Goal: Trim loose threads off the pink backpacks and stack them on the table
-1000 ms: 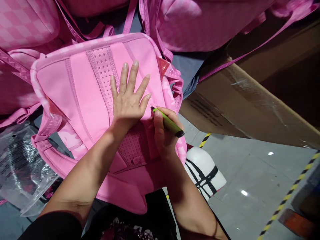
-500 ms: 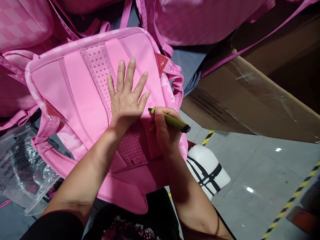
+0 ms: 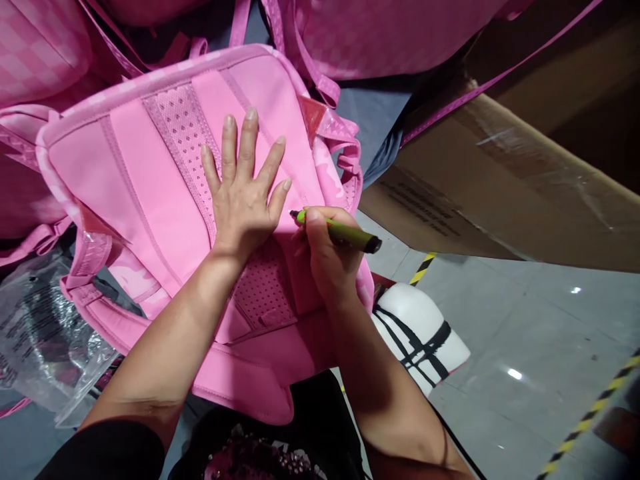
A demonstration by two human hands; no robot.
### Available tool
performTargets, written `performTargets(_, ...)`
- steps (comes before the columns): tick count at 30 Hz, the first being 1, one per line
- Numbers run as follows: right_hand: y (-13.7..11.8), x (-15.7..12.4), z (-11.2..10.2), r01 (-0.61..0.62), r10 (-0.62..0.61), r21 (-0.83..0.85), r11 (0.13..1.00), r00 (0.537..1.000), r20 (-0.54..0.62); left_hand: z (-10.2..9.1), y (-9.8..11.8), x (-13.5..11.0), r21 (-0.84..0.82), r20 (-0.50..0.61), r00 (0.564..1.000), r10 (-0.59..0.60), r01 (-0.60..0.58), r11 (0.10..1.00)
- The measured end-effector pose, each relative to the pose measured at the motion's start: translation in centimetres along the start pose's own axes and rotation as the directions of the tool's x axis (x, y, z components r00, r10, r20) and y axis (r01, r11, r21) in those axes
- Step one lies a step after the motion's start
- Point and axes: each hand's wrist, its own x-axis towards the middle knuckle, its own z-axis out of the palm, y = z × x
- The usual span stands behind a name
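Note:
A pink backpack [image 3: 145, 180] lies back-panel up across my lap. My left hand [image 3: 243, 193] rests flat on its padded panel, fingers spread, pressing it down. Just to the right, my right hand [image 3: 327, 257] is closed around a green marker pen [image 3: 340, 232] with a black end. The pen's tip touches the pink fabric beside my left thumb. A red plastic-wrapped strap piece [image 3: 313, 117] sits at the backpack's upper right corner.
More pink checkered backpacks [image 3: 380, 40] and straps are piled at the top. A large taped cardboard box [image 3: 500, 187] stands at right. A crumpled clear plastic bag [image 3: 40, 333] lies at left. A white shoe with black stripes [image 3: 420, 333] rests on the grey floor with yellow-black tape.
The view has shifted slightly, so the backpack and hands sit further left and higher. The pen has tilted flatter. My left hand stays flat on the panel.

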Motion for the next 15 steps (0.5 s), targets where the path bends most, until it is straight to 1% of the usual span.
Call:
performTargets(1,0.06,0.02,-0.05,-0.002,0.002,0.007,1.000,1.000,-0.012,0.00,0.02,-0.01,0.002,-0.002,1.000,0.001,-0.001,1.000)
performTargets(3,0.18,0.05,-0.17,0.037,-0.038,-0.024,0.999,0.999,-0.027,0.02,0.06,-0.02,0.015,0.002,1.000,-0.001,0.001,1.000)
performTargets(5,0.26,0.08,-0.30,0.069,-0.068,-0.084,0.994,0.998,0.012,0.05,0.09,-0.01,0.032,0.017,1.000,-0.014,0.013,0.999)
performTargets(7,0.26,0.11,-0.38,0.049,-0.047,-0.080,0.996,0.999,0.026,0.08,0.08,-0.01,0.050,0.023,1.000,-0.018,0.016,0.999)
performTargets(9,0.17,0.15,-0.40,0.033,-0.033,-0.054,0.998,0.999,-0.002,0.13,0.03,-0.01,0.065,0.008,1.000,0.000,0.000,0.998)
performTargets(12,-0.02,0.18,-0.36,0.070,-0.069,-0.102,0.992,0.998,0.012,0.23,-0.08,-0.02,0.092,-0.019,0.999,0.030,-0.028,0.995)
performTargets(14,-0.07,0.17,-0.33,0.067,-0.066,-0.102,0.993,0.998,0.017,0.27,-0.10,-0.03,0.102,-0.013,1.000,0.025,-0.024,0.995)
performTargets(15,-0.05,0.15,-0.32,0.063,-0.064,-0.092,0.994,0.998,0.001,0.27,-0.10,-0.03,0.102,-0.007,1.000,0.020,-0.019,0.995)
